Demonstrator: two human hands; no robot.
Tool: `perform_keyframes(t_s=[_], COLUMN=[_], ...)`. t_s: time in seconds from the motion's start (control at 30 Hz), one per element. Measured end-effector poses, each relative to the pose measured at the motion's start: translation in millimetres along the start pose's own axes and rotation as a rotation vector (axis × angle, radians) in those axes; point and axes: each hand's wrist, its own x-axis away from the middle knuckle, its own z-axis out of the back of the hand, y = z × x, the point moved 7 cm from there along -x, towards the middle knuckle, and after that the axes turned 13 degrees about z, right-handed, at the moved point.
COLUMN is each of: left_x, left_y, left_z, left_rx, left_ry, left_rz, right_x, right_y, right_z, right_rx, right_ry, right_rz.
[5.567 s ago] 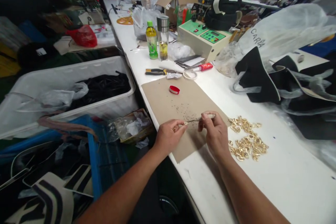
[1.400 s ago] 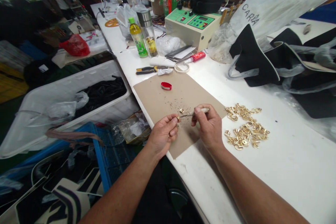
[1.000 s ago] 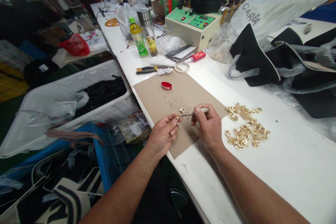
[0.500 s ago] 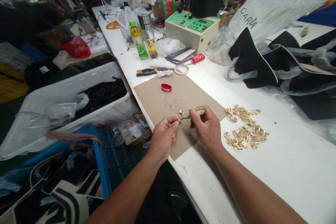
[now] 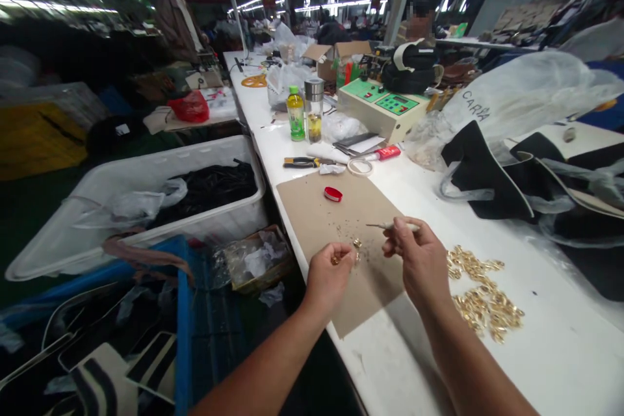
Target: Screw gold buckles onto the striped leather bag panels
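Observation:
My left hand [image 5: 331,273] is closed on small gold hardware over the near part of a brown sheet [image 5: 361,201]. In my right hand [image 5: 416,257] is a thin screwdriver-like tool [image 5: 383,226], its tip pointing left and apart from the hardware. A loose gold piece [image 5: 357,242] lies on the sheet just beyond my left fingertips, among tiny dark bits. Farther up the sheet sits a red oval object [image 5: 333,194]. Gold clasps [image 5: 487,302] lie in piles on the white table [image 5: 546,338], right of my right hand.
Pliers [image 5: 307,162], a tape roll [image 5: 360,167], a green bottle [image 5: 295,116] and a glass flask [image 5: 314,114] stand or lie beyond the sheet. A control box [image 5: 383,107] is behind them. Black pieces [image 5: 487,175] are at right, a white bin [image 5: 224,208] at left.
The view has tilted up, showing people farther back. My right hand has drawn the tool's tip away from the gold hardware in my left hand, which stays closed.

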Motion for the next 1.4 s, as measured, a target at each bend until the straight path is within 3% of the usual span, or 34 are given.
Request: perform_keyframes(t_s=[0.1, 0.23, 0.43, 0.6, 0.77, 0.93, 1.1, 1.23, 1.4], left_x=[-3, 1, 10, 11, 11, 14, 16, 21, 26], left_y=[-6, -14, -5, -2, -3, -3, -6, 1, 7], left_z=[3.6, 5.2, 15.9, 17.2, 17.0, 15.7, 16.5, 14.8, 11.0], left_rx=[0.08, 0.292, 0.514, 0.546, 0.431, 0.36, 0.374, 0.302, 0.184], left_ry=[0.014, -0.096, -0.211, -0.273, -0.24, -0.249, -0.248, -0.266, -0.304], left_rz=[0.07, 0.252, 0.34, 0.359, 0.326, 0.303, 0.332, 0.253, 0.179], right_x=[-30, -70, -95, -97, -98, -98, -94, -80, -42], right_y=[2, 20, 48, 53, 52, 51, 60, 56, 29], right_z=[-34, -79, -109, -108, -105, -99, -91, -82, -54], right_rx=[0.066, 0.198, 0.348, 0.428, 0.395, 0.214, -0.066, -0.235, -0.367], right_ry=[-0.136, -0.25, -0.288, -0.288, -0.274, -0.183, -0.071, -0.032, -0.016], right_rz=[0.018, 0.067, 0.121, 0.135, 0.11, 0.02, -0.203, -0.32, -0.329])
